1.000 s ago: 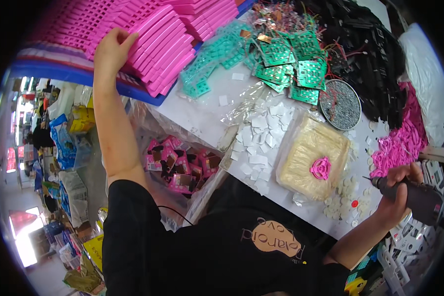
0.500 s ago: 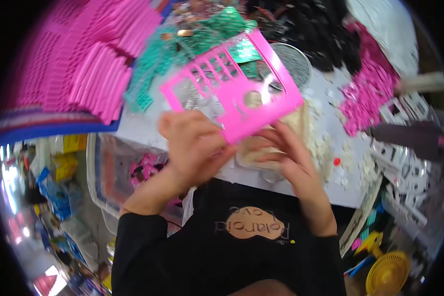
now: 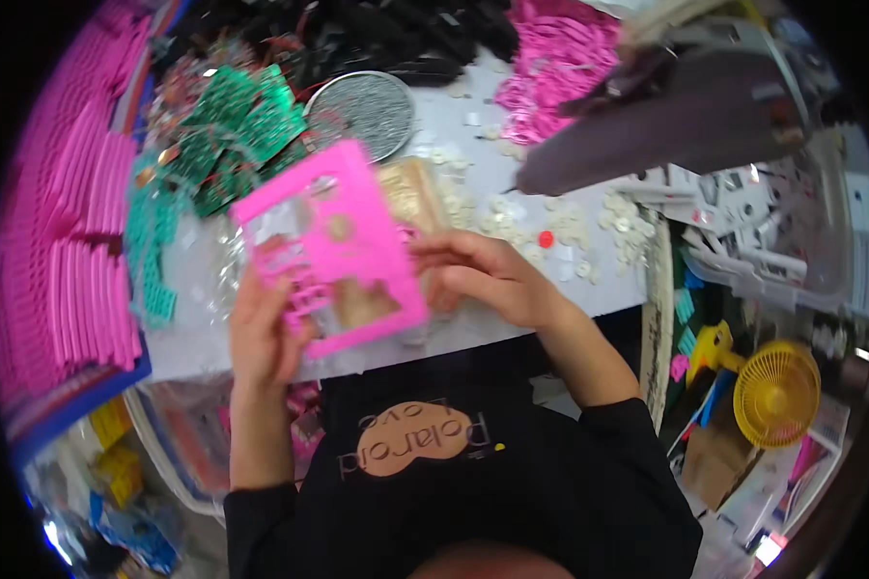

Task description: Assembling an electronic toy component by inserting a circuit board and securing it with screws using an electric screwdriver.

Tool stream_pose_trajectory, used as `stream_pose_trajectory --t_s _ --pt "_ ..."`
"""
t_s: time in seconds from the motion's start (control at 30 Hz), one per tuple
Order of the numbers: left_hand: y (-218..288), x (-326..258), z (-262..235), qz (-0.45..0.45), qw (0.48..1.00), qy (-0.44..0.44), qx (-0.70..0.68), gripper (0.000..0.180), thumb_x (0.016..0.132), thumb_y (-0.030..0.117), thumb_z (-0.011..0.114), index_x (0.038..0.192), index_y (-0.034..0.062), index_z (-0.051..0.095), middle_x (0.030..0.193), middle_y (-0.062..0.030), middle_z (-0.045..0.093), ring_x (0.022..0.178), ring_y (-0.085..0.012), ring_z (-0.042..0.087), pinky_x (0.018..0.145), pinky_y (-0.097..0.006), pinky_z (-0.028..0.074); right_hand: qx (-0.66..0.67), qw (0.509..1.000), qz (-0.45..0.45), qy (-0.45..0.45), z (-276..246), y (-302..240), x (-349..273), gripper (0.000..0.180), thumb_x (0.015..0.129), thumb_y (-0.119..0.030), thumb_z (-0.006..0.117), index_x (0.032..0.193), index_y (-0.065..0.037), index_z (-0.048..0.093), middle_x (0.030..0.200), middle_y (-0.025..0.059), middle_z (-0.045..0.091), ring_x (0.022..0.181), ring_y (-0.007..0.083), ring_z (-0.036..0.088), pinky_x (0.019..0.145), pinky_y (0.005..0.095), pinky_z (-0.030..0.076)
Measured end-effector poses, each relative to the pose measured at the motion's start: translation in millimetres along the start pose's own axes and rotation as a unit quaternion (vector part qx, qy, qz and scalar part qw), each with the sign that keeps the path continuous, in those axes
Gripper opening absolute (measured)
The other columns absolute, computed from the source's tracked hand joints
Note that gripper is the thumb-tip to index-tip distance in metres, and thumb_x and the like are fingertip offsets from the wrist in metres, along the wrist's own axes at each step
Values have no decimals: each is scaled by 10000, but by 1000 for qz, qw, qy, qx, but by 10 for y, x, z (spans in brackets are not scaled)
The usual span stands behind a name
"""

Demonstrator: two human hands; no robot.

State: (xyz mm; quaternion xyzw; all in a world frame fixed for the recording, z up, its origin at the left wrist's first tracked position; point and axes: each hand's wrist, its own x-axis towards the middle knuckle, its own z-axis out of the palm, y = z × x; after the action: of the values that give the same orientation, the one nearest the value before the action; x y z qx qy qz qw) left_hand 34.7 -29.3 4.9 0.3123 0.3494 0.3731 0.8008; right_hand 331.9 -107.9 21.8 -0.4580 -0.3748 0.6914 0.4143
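Note:
A flat pink plastic panel (image 3: 362, 217) with a round hole, slots and larger cut-outs is tilted above the white worktable. My left hand (image 3: 264, 323) grips its lower left edge, fingers wrapped round it. At the panel's right edge is my right hand (image 3: 488, 275), its fingers curled. A small pink bit (image 3: 406, 233) shows by its fingertips, too blurred to name. Behind the panel lies a tan packet (image 3: 415, 193), partly covered. A round tray (image 3: 396, 145) of small grey metal pieces stands beyond it.
Pink panels are stacked (image 3: 92, 299) at the left. Green circuit boards (image 3: 251, 111), black parts (image 3: 406, 39) and pink pieces (image 3: 560, 58) lie at the back. A dark power tool (image 3: 657, 121) hangs over the right side. White buttons (image 3: 570, 227) scatter below it, beside a clear bin (image 3: 830, 261).
The pink panel has turned and come down toward the left with my left hand. The view has swung right, showing more of the dark tool and the bin.

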Motion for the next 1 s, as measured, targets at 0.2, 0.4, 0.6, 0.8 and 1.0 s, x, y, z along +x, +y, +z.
stream_pose_trajectory --t_s 0.2,0.4,0.6,0.8,1.0 --pt "159 45 -90 55 993 101 22 430 1045 145 515 1464 81 440 1143 -85 665 919 -133 664 479 -205 415 -466 782 -57 409 -1487 -556 -647 278 882 -173 716 1114 -20 726 788 43 721 712 102 657 670 281 534" --pt "94 72 15 65 996 58 0 447 1028 139 538 1453 42 440 1171 -106 662 914 -139 664 470 -216 421 -644 545 21 536 -2508 -944 -399 490 822 -347 752 1152 -3 637 846 164 746 769 283 733 711 377 553" --pt "-14 -41 -5 63 996 59 -20 460 1024 136 532 1462 40 430 1186 -107 657 943 -135 652 495 -210 397 -174 777 -217 564 -2785 -637 -149 338 829 -138 763 1082 -10 578 829 128 700 652 185 676 572 308 530" --pt "-54 -128 -6 29 997 68 -38 471 1037 235 510 1464 50 433 1230 -99 637 998 -152 636 542 -214 402 232 822 -293 430 -2350 -360 -629 132 958 -119 661 1064 -74 597 834 30 625 691 143 597 648 288 531" --pt "-219 -34 62 13 992 -25 -120 615 1045 467 437 1490 45 391 1283 -88 614 1015 -159 632 558 -219 428 104 905 -317 265 -1381 216 -1310 182 851 -68 657 926 -94 494 765 111 633 617 179 583 530 281 469"
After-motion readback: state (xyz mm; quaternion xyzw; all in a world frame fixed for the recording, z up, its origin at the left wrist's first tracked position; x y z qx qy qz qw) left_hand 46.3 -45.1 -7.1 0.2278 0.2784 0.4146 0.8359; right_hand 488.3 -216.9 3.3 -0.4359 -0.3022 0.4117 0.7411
